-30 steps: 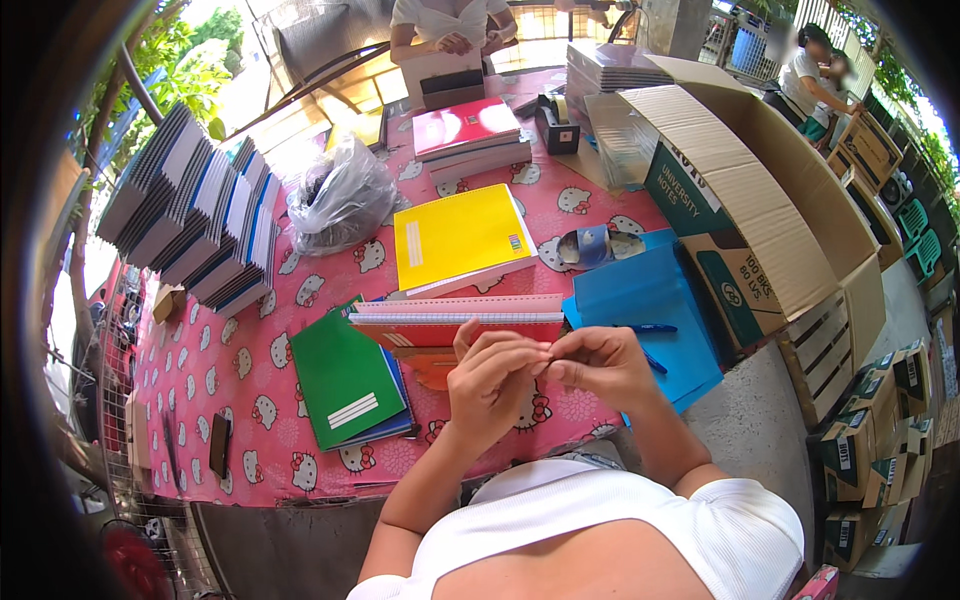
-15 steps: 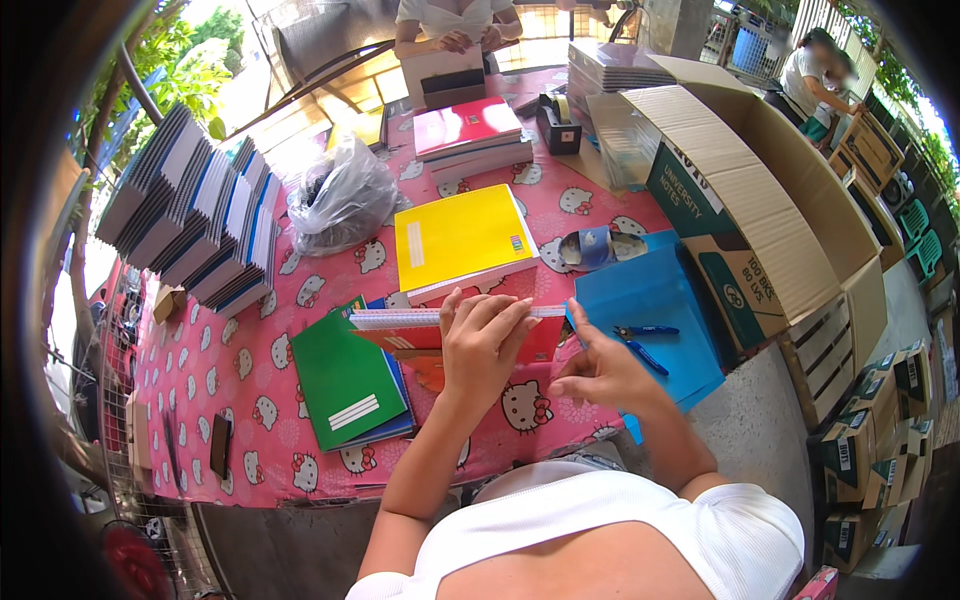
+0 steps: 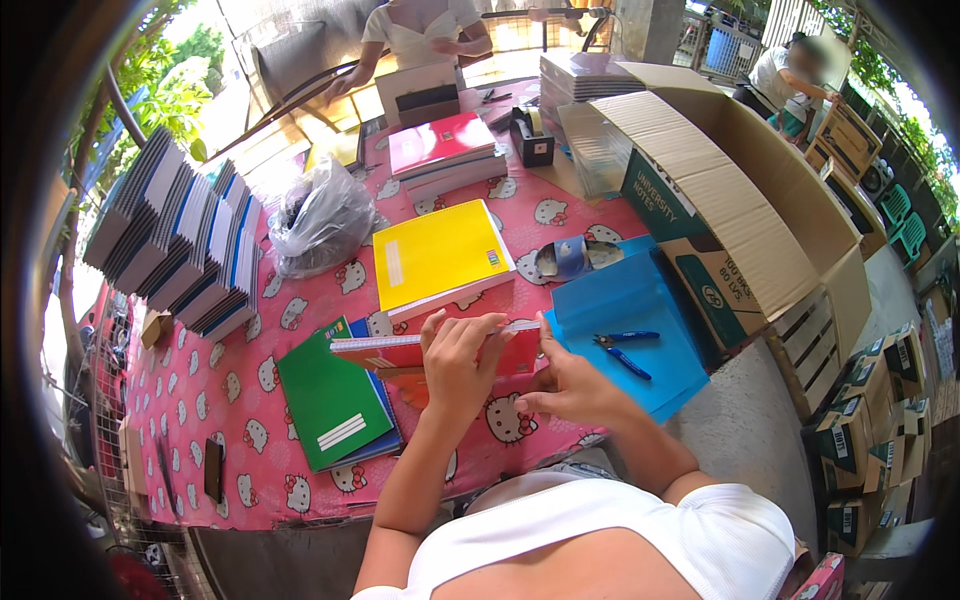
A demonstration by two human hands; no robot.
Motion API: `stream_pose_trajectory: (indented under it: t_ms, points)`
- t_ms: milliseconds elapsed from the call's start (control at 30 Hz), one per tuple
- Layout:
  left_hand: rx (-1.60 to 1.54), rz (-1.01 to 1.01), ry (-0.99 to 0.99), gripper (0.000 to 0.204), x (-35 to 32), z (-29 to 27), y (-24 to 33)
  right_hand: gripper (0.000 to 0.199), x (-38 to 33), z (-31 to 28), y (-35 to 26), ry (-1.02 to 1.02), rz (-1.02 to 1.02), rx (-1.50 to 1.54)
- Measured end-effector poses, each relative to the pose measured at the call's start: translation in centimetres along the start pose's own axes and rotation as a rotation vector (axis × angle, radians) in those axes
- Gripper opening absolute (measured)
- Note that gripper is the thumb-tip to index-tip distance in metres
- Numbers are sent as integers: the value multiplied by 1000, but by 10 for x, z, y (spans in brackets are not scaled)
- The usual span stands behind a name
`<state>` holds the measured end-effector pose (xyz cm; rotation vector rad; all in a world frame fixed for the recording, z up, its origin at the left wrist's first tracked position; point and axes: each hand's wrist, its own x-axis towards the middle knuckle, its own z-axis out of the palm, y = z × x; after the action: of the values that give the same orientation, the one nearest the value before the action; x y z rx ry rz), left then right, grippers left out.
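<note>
A red spiral notebook (image 3: 395,355) is held on edge above the near middle of the table, its bound edge up. My left hand (image 3: 462,362) is closed over it, fingers across the top edge. At its right end, my right hand (image 3: 572,378) touches the notebook with a stretched index finger, the thumb standing apart. To the left lie a green notebook (image 3: 335,400) and a blue one (image 3: 392,440) beneath it. Beyond my hands sits a yellow notebook (image 3: 440,250). Blue-handled cutting pliers (image 3: 625,350) rest on blue sheets (image 3: 600,300) to the right.
Tall notebook stacks (image 3: 190,235) stand at the far left, near a clear plastic bag (image 3: 320,225). Behind are a pink-topped notebook pile (image 3: 440,145) and a tape dispenser (image 3: 532,138). A large open carton (image 3: 720,180) fills the right. Another person (image 3: 420,35) is across the table.
My view has shifted slightly, so the scene sits further left. My hands keep the red notebook between them, and my right index finger stays at its end. The person across has spread their arms.
</note>
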<state>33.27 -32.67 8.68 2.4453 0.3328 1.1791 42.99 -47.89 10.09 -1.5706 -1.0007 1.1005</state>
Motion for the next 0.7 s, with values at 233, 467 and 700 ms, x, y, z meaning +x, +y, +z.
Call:
stream_pose_trajectory:
  t_ms: [233, 467, 700]
  points:
    - [33, 52, 3, 12, 1, -1, 1, 110, 0, 1, 1, 27, -11, 9]
    - [33, 41, 0, 11, 2, -1, 1, 110, 0, 1, 1, 24, -11, -32]
    - [15, 38, -43, 10, 1, -2, -1, 82, -12, 4, -6, 283, -115, -222]
